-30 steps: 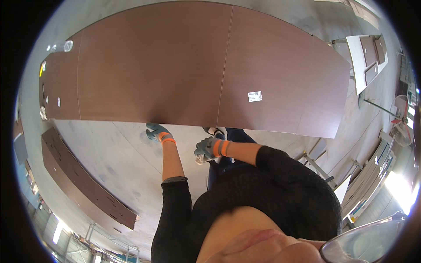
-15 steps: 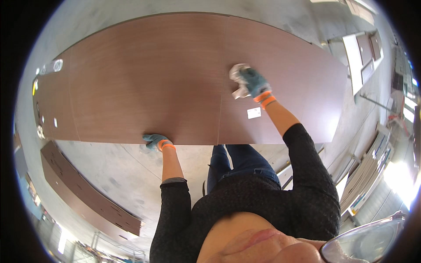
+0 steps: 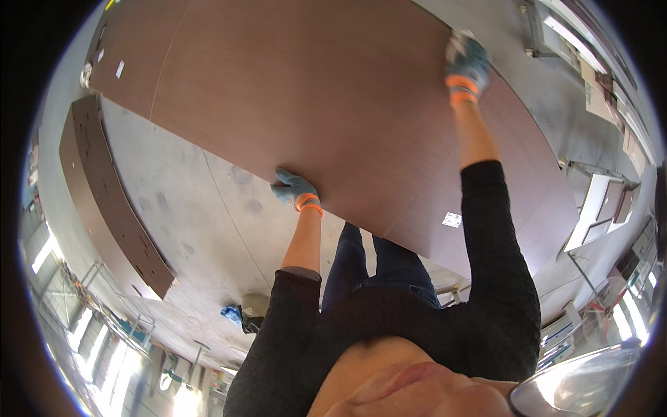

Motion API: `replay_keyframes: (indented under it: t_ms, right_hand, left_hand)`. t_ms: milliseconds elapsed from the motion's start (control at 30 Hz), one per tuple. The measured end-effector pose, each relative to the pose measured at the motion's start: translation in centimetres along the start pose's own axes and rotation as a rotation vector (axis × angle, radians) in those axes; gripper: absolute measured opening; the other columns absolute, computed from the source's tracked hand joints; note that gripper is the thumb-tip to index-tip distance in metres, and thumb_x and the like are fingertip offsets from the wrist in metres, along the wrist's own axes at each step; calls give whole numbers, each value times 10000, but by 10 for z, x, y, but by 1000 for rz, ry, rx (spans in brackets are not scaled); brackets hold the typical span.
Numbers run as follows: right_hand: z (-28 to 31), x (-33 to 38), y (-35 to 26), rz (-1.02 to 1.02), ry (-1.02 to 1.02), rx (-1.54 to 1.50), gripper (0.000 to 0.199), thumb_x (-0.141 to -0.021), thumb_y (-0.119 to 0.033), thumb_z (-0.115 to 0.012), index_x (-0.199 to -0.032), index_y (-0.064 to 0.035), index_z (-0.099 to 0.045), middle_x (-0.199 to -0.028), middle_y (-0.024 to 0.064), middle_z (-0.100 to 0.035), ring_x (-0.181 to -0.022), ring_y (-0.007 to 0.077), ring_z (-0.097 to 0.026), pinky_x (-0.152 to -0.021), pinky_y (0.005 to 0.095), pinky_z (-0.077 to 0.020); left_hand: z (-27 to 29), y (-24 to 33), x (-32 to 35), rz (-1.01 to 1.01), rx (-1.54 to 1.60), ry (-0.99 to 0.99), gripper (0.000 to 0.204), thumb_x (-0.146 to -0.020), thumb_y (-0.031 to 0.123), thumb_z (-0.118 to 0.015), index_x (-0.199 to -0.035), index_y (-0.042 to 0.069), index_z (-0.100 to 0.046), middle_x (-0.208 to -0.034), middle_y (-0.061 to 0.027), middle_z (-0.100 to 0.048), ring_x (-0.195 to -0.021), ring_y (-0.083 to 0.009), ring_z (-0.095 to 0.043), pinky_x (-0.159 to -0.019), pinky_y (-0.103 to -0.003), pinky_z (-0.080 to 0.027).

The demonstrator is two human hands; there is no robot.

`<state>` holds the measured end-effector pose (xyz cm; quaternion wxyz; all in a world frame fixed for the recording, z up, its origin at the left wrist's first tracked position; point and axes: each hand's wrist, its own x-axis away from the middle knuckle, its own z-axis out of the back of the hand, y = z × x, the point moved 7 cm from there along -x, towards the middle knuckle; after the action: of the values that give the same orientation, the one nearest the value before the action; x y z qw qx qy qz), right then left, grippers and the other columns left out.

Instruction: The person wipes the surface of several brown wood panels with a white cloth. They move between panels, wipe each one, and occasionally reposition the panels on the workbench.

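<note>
A long brown wood-grain panel [image 3: 299, 90] stretches across in front of me, with thin seam lines running over it. My right hand [image 3: 470, 68], in a blue-grey glove with an orange cuff, reaches to the far edge. It is closed on a pale crumpled cloth [image 3: 456, 43], slightly blurred and partly hidden by the glove. At the near edge, my left hand [image 3: 297, 191] rests in a matching glove, its fingers stretched out and holding nothing. A small white label [image 3: 452, 219] sticks to the panel near my right forearm.
Another stack of long brown boards [image 3: 114, 194] lies to the left, apart from the panel. Beyond the panel's right end stands a white frame [image 3: 594, 208] with boards. Behind my left arm, a blue bag-like item [image 3: 231, 315] sits on the concrete floor [image 3: 208, 229].
My right hand has swept the cloth from the panel's middle to its far edge. The view has turned, so the panel now slants. My left hand stays at the near edge.
</note>
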<state>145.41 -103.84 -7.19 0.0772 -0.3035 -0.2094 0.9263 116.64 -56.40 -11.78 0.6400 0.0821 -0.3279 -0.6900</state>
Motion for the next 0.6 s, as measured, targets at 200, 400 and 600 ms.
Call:
replay_keyframes:
  t_ms: [200,400,600]
  right_hand:
    - [-45,110,-332,309,-464,-539,48,-855,-138,-643,-881,-133,-683,-964,100,-716,-821,270,-685,-732,408,-571]
    - [14,334,-490,455,-1497,-759,305,-956,-209,-587,-1241,-134,-664,-1270,79,-689,-1198,301,-641,-964,441,-510]
    - [-20,195,-341,160,-770,-712,359,-978,-185,-563,-1327,-121,-619,-1363,80,-637,-1287,278,-579,-1062,412,-446]
  left_hand:
    - [-1,-2,-4,10,71,-50,653,-1062,557,-476,-1308,-39,-574,-1269,-212,-671,-1129,-373,-666,-939,-423,-554]
    - [11,-15,-9,-208,476,-545,481,-1065,490,-523,-1178,34,-629,-1057,-77,-591,-951,-227,-577,-842,-352,-500]
    - [49,-165,-122,40,489,-378,470,-1081,495,-504,-1059,48,-648,-886,19,-492,-811,-133,-447,-793,-300,-450]
